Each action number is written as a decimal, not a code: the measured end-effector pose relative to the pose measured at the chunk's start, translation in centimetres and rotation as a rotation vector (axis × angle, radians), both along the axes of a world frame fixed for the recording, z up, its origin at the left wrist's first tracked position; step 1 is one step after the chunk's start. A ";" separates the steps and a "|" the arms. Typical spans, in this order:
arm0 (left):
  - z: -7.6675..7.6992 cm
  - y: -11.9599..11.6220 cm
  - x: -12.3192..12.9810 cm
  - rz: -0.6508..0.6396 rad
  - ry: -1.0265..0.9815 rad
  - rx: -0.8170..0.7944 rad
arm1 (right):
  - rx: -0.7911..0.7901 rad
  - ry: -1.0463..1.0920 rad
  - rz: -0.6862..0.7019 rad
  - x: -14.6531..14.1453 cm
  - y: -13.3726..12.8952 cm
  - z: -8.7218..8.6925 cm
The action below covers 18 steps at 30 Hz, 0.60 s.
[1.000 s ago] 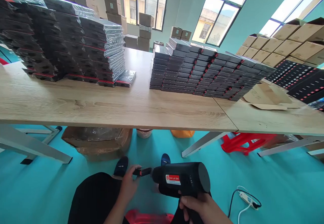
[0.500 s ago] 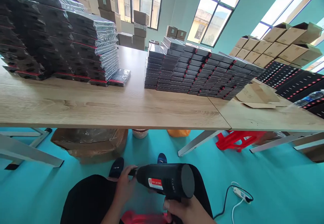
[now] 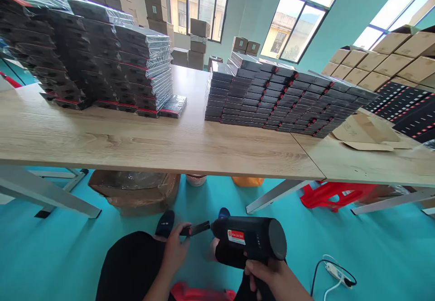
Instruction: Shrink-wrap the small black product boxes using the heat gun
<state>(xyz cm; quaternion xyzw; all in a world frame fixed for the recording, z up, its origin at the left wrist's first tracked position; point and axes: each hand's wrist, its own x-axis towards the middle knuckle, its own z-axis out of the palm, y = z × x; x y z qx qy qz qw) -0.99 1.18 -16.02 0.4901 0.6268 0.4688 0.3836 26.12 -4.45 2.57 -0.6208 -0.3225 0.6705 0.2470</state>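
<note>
In my right hand (image 3: 263, 276) is the grip of a black pistol-shaped handheld blower (image 3: 249, 237) with a red and white label, its fingers wrapped round the handle. Its narrow nose points left, toward my left hand (image 3: 177, 246). That hand is closed on a slim black piece (image 3: 200, 228) with a red mark near the fingers; what kind of piece it is, I cannot make out. The piece's far end lies very close to the blower's nose; whether they touch, I cannot tell. Both hands are above my lap, in front of the table.
On the wooden table (image 3: 163, 149) are stacks of wrapped black boxes (image 3: 132, 65), more dark boxes (image 3: 268, 97) and flattened cardboard (image 3: 367, 131). Beneath stand a brown carton (image 3: 136, 196) and a red stool (image 3: 335, 195). A power strip (image 3: 338, 274) with cords lies on the floor at right.
The blower has moved right, away from my left hand. The slim black piece now shows between that hand and the nose. The whole view has shifted a little.
</note>
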 end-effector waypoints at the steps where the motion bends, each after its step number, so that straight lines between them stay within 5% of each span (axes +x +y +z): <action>1: -0.1 0.0 0.0 0.008 0.003 -0.005 | -0.037 0.017 0.030 -0.1 -0.1 0.2; 7: -0.1 0.2 0.4 -0.023 -0.005 -0.014 | -0.088 0.033 0.065 -2.5 -0.5 0.8; 12: 0.3 0.2 -0.1 0.009 -0.051 -0.081 | 0.104 -0.055 0.019 -2.6 1.0 1.3; 18: 0.8 0.2 -0.2 0.073 -0.419 -0.219 | 0.139 0.098 -0.028 -0.3 2.5 2.6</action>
